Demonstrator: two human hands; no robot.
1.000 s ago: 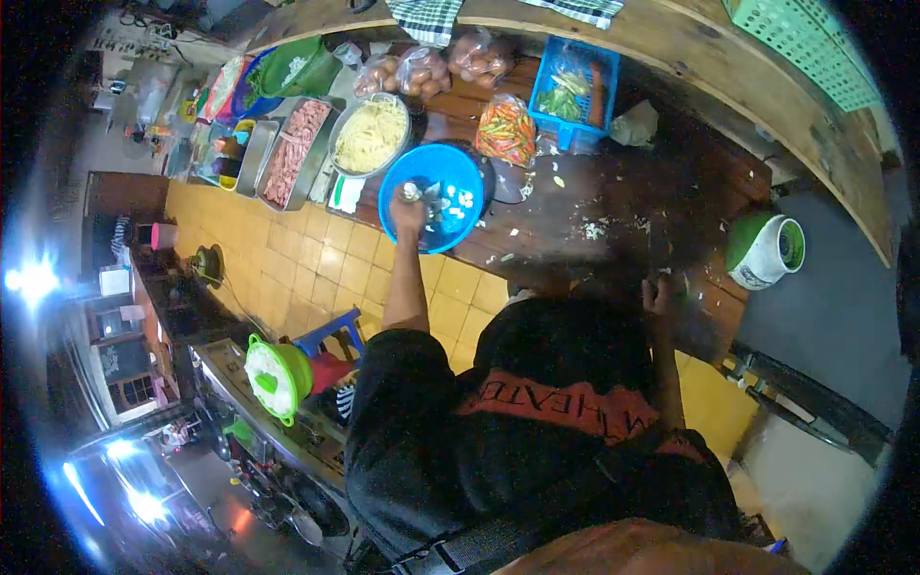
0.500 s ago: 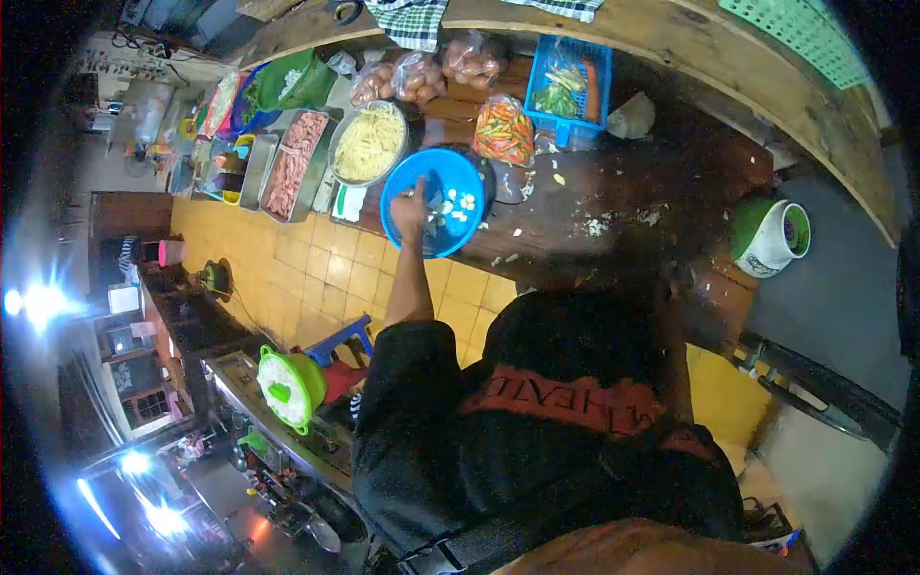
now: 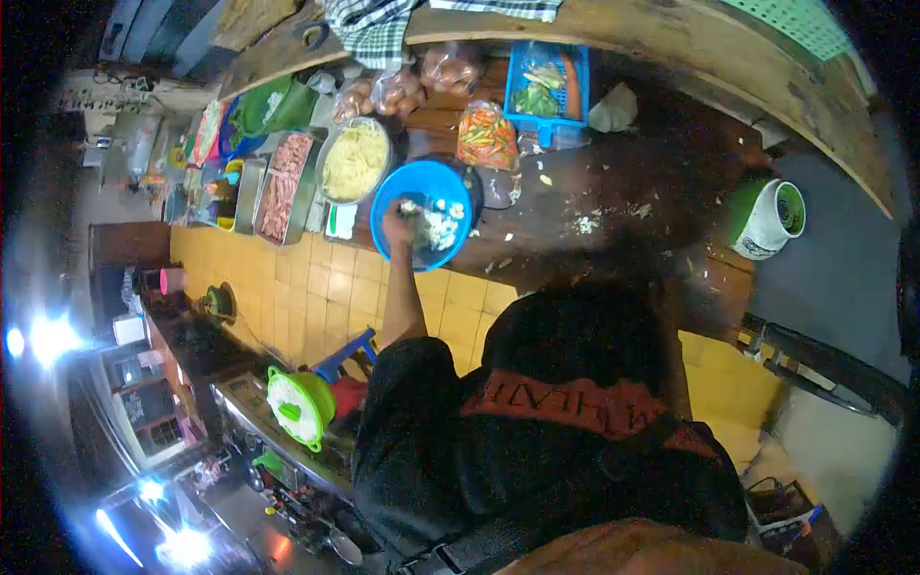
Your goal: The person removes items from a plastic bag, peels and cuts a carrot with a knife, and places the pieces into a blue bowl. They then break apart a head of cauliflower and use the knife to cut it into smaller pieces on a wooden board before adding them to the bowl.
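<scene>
My left hand (image 3: 398,226) is inside a blue plastic basin (image 3: 380,203) at the table's near edge, toward its left side. Its fingers are small and blurred, and whether they grip anything I cannot tell. White pieces (image 3: 443,230), looking like peeled garlic cloves, lie beside the hand in the basin. On the other side of my body only a strip of the right forearm shows, and the right hand is lost in the dark area past my chest.
Left of the basin stand a bowl of pale shredded vegetable (image 3: 356,161) and a metal tray of pink meat (image 3: 286,177). A bag of chillies (image 3: 487,136) and a blue basket (image 3: 548,86) lie beyond. A person's red sleeve (image 3: 349,395) is near a green-rimmed strainer (image 3: 299,407).
My left hand has shifted toward the basin's near-left side, its fingers no longer stretched out. The white pieces have moved closer together. The view has tilted slightly.
</scene>
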